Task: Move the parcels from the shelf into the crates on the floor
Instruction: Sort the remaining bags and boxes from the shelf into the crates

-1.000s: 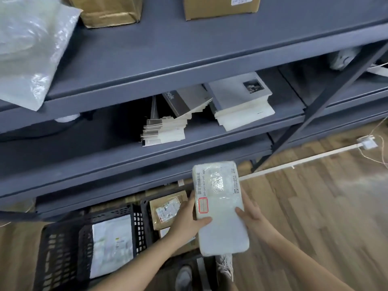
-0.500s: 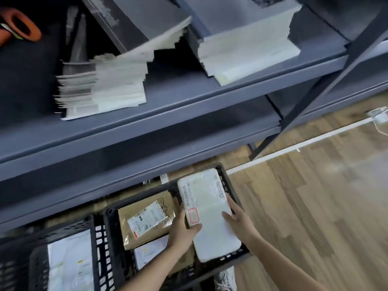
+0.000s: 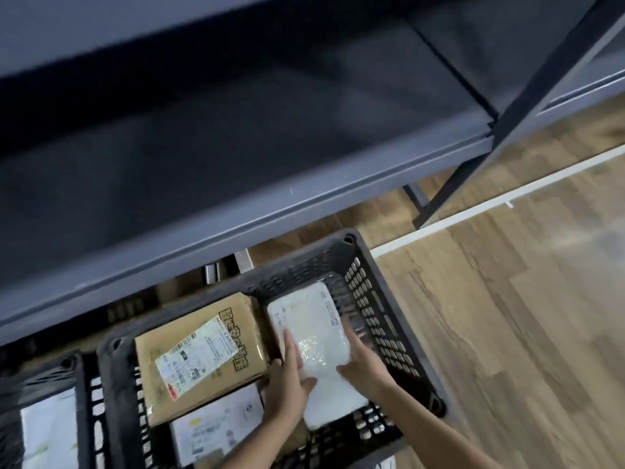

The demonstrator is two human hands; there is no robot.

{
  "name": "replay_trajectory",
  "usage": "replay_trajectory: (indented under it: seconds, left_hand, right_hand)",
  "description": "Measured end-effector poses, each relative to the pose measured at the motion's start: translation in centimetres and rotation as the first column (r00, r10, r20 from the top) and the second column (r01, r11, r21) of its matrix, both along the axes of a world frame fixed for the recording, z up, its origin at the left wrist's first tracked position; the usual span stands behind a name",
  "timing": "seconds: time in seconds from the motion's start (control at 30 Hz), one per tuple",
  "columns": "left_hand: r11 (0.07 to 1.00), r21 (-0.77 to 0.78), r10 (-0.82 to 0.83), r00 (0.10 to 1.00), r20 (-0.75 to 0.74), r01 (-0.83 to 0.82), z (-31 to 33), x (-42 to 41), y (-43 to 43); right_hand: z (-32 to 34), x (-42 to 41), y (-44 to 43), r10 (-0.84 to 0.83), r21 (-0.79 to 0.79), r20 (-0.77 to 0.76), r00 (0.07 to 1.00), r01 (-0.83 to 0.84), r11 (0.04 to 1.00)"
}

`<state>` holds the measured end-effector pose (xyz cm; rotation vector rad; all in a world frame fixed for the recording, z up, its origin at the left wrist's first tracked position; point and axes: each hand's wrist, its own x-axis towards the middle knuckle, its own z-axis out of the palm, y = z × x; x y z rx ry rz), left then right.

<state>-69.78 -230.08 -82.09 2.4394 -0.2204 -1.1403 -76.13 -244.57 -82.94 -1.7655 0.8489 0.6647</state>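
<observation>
In the head view, the white parcel point(image 3: 311, 330), a second ago up in front of the shelf point(image 3: 270, 204), now lies low inside the black crate point(image 3: 389, 319), just beside the brown parcel point(image 3: 203, 350). Our left hand point(image 3: 287, 377) and right hand point(image 3: 362, 363) still grip its long edges, thumbs on top. We judge that only the release remains for this parcel.

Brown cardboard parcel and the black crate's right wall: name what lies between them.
In the head view, the white plastic-wrapped parcel lies there, the left hand and right hand on it.
</observation>
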Motion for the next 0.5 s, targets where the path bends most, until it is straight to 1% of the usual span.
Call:
replay_trajectory:
  seconds: [0.03, 0.1, 0.2, 0.23, 0.27, 0.3, 0.33, 0.43, 0.47, 0.5]
  left_hand:
    - [1.0, 0.029, 0.011, 1.0, 0.017, -0.011, -0.5, 0.0, 0.0]
    - [0.998, 0.019, 0.056, 0.998, 0.035, -0.057, -1.5, 0.3, -0.4]
    - [0.999, 0.009, 0.037, 0.998, 0.059, -0.038, -2.7, 0.6, -1.0]
    - [1.0, 0.022, 0.019, 0.993, 0.117, -0.022, -3.3, 0.5, -1.0]
    - [0.998, 0.061, -0.016, 0.978, 0.208, 0.003, -4.1, 0.3, -1.1]
    - [0.995, 0.1, -0.014, 0.966, 0.256, -0.012, -4.3, 0.2, -1.5]
    - [0.994, 0.1, 0.016, 0.963, 0.268, -0.045, -4.4, 0.1, -1.8]
    - [0.998, 0.047, 0.028, 0.958, 0.286, -0.043, -3.7, 0.5, -2.4]
    - [0.996, 0.085, -0.002, 0.957, 0.291, -0.023, -4.5, 0.4, -2.2]
    - [0.993, 0.118, -0.038, 0.958, 0.284, 0.005, -4.5, 0.3, -2.6]
  right_hand:
    - [-0.6, 0.1, 0.1, 0.003, 0.013, 0.0, 1.0, -0.003, 1.0]
    - [-2.1, 0.3, 0.2, 0.002, 0.023, 0.023, 1.0, -0.003, 1.0]
    - [-3.8, 1.3, 0.2, 0.058, 0.003, 0.062, 0.996, -0.058, 0.998]
    - [-4.3, 1.7, 0.2, 0.079, -0.005, 0.054, 0.995, -0.079, 0.997]
    - [-4.8, 2.2, 0.1, 0.087, -0.016, 0.052, 0.995, -0.086, 0.996]
    - [-5.2, 2.5, -0.1, 0.092, -0.032, 0.057, 0.994, -0.091, 0.995]
    - [-5.6, 2.7, -0.2, 0.113, -0.051, 0.061, 0.992, -0.11, 0.993]
    - [-6.7, 2.7, -0.5, 0.241, -0.103, 0.052, 0.969, -0.235, 0.967]
    - [-6.8, 2.5, -0.6, 0.281, -0.125, 0.044, 0.959, -0.274, 0.954]
    - [-6.8, 2.4, -0.8, 0.349, -0.188, 0.031, 0.937, -0.337, 0.922]
